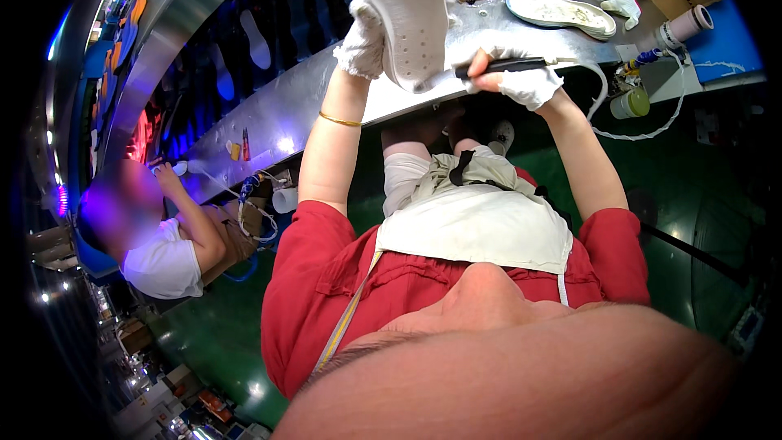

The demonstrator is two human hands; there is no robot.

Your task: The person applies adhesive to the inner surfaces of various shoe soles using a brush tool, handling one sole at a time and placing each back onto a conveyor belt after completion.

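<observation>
- My gloved right hand (529, 85) is closed around a black-handled tool (509, 68), fingertips bare, a pale hose (601, 85) trailing from it.
- The tool's tip meets the end of a white shoe sole (405, 20), upright above the metal bench (314, 85).
- My gloved left hand (361, 42) grips that sole's left edge.
- Beyond, another white shoe piece (562, 15) lies beside a white glove (623, 5).
</observation>
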